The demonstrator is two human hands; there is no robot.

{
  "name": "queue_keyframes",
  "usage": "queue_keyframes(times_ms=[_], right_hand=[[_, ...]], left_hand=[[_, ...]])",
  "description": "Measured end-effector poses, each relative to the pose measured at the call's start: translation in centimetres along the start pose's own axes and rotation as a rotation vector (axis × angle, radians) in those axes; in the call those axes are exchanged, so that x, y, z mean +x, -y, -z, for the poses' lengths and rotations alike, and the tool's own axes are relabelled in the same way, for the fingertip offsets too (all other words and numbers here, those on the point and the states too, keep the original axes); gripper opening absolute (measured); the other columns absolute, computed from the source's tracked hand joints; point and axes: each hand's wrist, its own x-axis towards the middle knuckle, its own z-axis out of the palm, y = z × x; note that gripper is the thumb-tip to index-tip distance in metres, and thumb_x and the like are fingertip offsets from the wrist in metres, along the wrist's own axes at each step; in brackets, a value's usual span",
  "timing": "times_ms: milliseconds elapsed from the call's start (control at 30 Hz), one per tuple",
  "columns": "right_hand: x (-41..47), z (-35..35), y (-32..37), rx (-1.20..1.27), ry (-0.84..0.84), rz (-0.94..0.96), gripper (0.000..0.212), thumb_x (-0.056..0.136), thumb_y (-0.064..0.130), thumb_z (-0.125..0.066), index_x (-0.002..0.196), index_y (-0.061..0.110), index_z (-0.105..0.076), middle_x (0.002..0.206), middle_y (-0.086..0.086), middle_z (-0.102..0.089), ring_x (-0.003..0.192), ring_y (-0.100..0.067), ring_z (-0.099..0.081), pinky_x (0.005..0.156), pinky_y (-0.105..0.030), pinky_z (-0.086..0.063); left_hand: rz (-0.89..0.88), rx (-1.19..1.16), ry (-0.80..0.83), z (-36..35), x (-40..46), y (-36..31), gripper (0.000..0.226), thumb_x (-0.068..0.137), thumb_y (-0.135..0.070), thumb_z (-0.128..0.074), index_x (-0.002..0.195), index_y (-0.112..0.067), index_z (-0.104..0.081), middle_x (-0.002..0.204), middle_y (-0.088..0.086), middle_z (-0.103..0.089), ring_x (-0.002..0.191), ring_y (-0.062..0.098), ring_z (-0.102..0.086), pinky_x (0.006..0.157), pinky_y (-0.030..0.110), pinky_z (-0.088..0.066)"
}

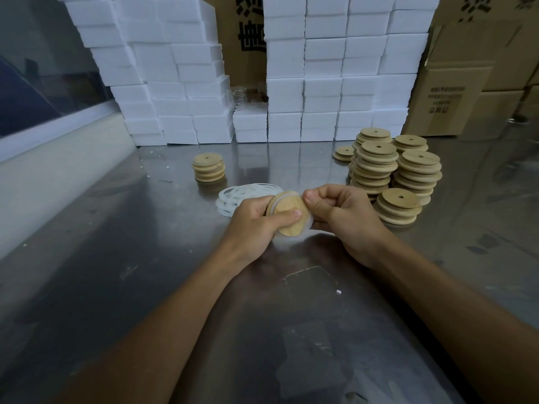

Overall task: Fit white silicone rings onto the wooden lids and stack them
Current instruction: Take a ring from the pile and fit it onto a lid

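Observation:
My left hand [256,220] grips a round wooden lid [288,207] above the steel table, thumb lying across its face. A white silicone ring [309,225] sits partly around the lid's edge. My right hand [341,211] pinches the ring at the lid's upper right rim. Behind my hands lies a loose pile of white silicone rings [248,193]. A short stack of ringed lids [208,167] stands at the back left. Several tall stacks of bare wooden lids [396,173] stand at the right.
The steel table [175,258] stretches toward me. A wall of white foam boxes [320,83] lines the back, with cardboard cartons [466,83] at the right and behind. A glass panel and white ledge [43,135] run along the left.

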Motion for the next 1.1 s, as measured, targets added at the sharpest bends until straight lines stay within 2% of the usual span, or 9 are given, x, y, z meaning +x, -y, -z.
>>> queue_keyframes(times_ms=[233,333,467,600,700,800,833,967,1100], right_hand=[[-0.2,-0.4,-0.1,0.087,-0.024,-0.053,0.031,0.091,0.026,-0.066,0.093,-0.005,-0.068,0.089,-0.023,-0.074,0.083,-0.030,-0.074,0.071,-0.033,-0.059],[-0.4,-0.5,0.0,0.041,-0.055,-0.019,0.032,0.093,0.024,-0.064,0.095,-0.009,-0.067,0.091,-0.026,-0.072,0.088,-0.035,-0.072,0.078,-0.041,-0.061],[-0.8,-0.9,0.3,-0.331,-0.113,0.298,0.011,0.093,0.010,-0.065,0.087,0.001,-0.066,0.080,-0.010,-0.071,0.075,-0.017,-0.068,0.069,-0.032,-0.056],[-0.8,-1.6,0.4,-0.572,-0.021,0.422,0.009,0.093,0.015,-0.065,0.088,0.007,-0.066,0.080,0.006,-0.069,0.077,-0.007,-0.064,0.069,-0.023,-0.052],[-0.8,-1.4,0.4,-0.520,-0.048,0.370,0.012,0.092,0.020,-0.067,0.086,0.010,-0.066,0.077,0.005,-0.069,0.074,-0.007,-0.064,0.066,-0.022,-0.051],[-0.6,-1.1,0.4,-0.398,-0.072,0.298,0.019,0.090,0.020,-0.068,0.084,0.003,-0.067,0.078,-0.011,-0.071,0.074,-0.028,-0.068,0.067,-0.038,-0.056],[-0.5,-1.0,0.4,-0.361,-0.076,0.276,0.022,0.090,0.020,-0.068,0.085,-0.001,-0.067,0.078,-0.014,-0.072,0.073,-0.029,-0.068,0.068,-0.041,-0.057],[-0.3,-0.7,0.3,-0.260,-0.094,0.174,0.026,0.091,0.019,-0.066,0.085,-0.006,-0.067,0.070,-0.012,-0.071,0.063,-0.017,-0.066,0.067,-0.039,-0.057],[-0.3,-0.5,0.3,-0.147,-0.087,0.121,0.028,0.089,0.021,-0.068,0.085,-0.007,-0.068,0.078,-0.019,-0.073,0.072,-0.025,-0.070,0.075,-0.042,-0.061]], left_hand=[[-0.029,0.018,-0.036,-0.2,-0.1,-0.3,0.004,0.089,-0.014,-0.069,0.092,-0.013,-0.072,0.058,-0.015,-0.064,0.050,-0.005,-0.055,0.050,0.005,-0.040],[-0.039,0.102,-0.049,-0.3,-0.2,-0.1,0.012,0.086,-0.028,-0.074,0.091,-0.017,-0.073,0.068,0.000,-0.069,0.053,0.000,-0.056,0.052,0.016,-0.046],[-0.028,0.245,-0.013,-0.3,-0.3,0.3,0.021,0.072,-0.041,-0.081,0.082,-0.024,-0.074,0.072,-0.005,-0.072,0.066,0.008,-0.067,0.063,0.029,-0.055],[-0.005,0.320,0.010,-0.2,-0.4,0.1,0.028,0.066,-0.050,-0.070,0.075,-0.023,-0.071,0.068,-0.004,-0.070,0.066,0.012,-0.068,0.063,0.035,-0.056],[-0.054,0.362,-0.023,-0.3,-0.5,-0.2,0.029,0.072,-0.049,-0.068,0.074,-0.020,-0.070,0.067,-0.001,-0.069,0.064,0.015,-0.066,0.064,0.045,-0.057],[-0.082,0.364,-0.026,-0.5,-0.6,-0.4,0.040,0.071,-0.058,-0.066,0.071,-0.018,-0.068,0.065,0.004,-0.068,0.063,0.022,-0.065,0.064,0.049,-0.054],[-0.085,0.362,-0.028,-0.5,-0.6,-0.4,0.043,0.071,-0.060,-0.066,0.071,-0.017,-0.068,0.066,0.005,-0.067,0.064,0.024,-0.065,0.064,0.050,-0.054],[-0.089,0.348,-0.019,-0.5,-0.4,-0.1,0.042,0.071,-0.058,-0.068,0.077,-0.017,-0.071,0.073,0.006,-0.069,0.072,0.027,-0.066,0.070,0.051,-0.054],[-0.085,0.300,-0.017,-0.5,-0.4,0.1,0.028,0.078,-0.045,-0.074,0.087,-0.018,-0.075,0.079,0.004,-0.072,0.078,0.023,-0.068,0.075,0.049,-0.055]])
